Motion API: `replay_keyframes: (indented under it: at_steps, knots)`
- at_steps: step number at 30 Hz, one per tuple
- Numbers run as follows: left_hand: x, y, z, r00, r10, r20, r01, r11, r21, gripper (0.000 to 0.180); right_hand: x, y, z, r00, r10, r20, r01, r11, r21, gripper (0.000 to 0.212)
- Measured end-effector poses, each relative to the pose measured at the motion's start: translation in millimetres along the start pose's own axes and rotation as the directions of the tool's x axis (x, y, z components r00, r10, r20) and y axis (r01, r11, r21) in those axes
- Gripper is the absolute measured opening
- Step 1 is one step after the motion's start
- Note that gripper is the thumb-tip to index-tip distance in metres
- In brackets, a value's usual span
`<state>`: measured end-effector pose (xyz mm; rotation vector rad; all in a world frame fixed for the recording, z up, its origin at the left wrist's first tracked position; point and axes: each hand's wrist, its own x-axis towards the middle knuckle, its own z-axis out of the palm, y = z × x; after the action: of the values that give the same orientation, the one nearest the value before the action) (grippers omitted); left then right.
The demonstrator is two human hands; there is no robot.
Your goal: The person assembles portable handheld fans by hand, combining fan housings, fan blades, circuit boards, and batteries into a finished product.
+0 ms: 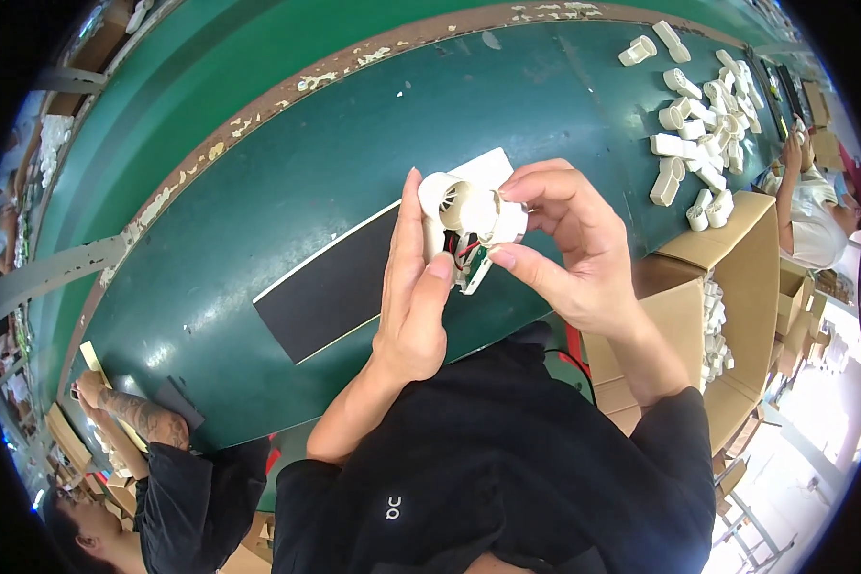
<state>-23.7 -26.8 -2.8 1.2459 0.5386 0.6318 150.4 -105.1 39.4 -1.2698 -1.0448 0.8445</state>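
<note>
The left hand (416,306) was partly closed around a white housing (436,191), its fingers extended along the left side and its thumb pressed near the lower front. The housing was held above the table (220,316), directly in front of the person, with its round mouth exposed on the far side of the grip.

The right hand (584,258) was curled to a narrow gap and gripped a round white part (496,218) between the thumb, on the near side, and the bent fingers, on the far side. This part sat at the right of the housing, just beside its mouth; whether the two pieces were joined could not be told with certainty, as the fingers covered much of the meeting edge. Red wires (468,250) showed at the near side of the round part, close to the left thumb.

Beneath and to the left of the hands, a black pad (325,287) with a pale edge lay aslant on the table. At the far right, a loose pile of white fittings (703,129) was spread on the surface. At the near right stood a cardboard box (751,287), its flaps raised, containing further white pieces (713,335). One co-worker (201,488) was at the near left, with a tattooed forearm over the table; another (813,215) was beyond the box at the right.
</note>
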Motion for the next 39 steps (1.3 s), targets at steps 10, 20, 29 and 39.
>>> replay_keyframes:
  at_steps: [10, 20, 29, 39]
  knots:
    - [1, -14, 10, 0.994, 0.065, -0.086, -0.061, 0.997, 0.041, 0.061, 3, 4, 9, 0.993, 0.121, -0.01, -0.122, 0.988, -0.1, 0.037]
    - [2, -5, 10, 0.984, 0.098, -0.15, -0.114, 0.988, -0.106, 0.063, 4, 2, 15, 0.995, 0.076, -0.061, -0.083, 0.988, -0.129, 0.031]
    - [6, 1, -2, 0.987, 0.158, -0.017, -0.157, 0.987, 0.041, 0.07, 7, -2, 8, 0.975, 0.223, 0.019, -0.224, 0.972, 0.07, 0.036]
    - [6, 2, 2, 0.997, 0.034, 0.071, -0.02, 0.981, -0.195, 0.07, 7, 4, 2, 0.99, 0.144, 0.001, -0.144, 0.989, -0.042, 0.036]
